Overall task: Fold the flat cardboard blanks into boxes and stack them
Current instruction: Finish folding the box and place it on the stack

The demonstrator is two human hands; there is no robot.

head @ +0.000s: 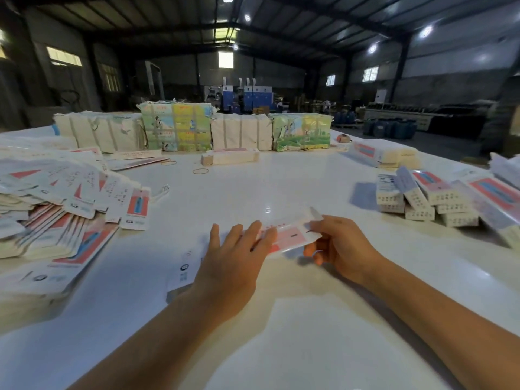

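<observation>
A blank [287, 235] is held near the table's [281, 187] front edge: pressed under the left hand's [236, 254] straight fingers, its end pinched by the right hand [337, 246], probably for creasing. Flat blanks [56, 204] are heaped left, folded boxes [430, 198] stacked right, within reach.

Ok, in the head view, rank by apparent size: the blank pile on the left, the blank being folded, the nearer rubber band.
1. Blank pile, largest.
2. Blank being folded, though nearness to the camera inflates it.
3. Rubber band, smallest.
</observation>
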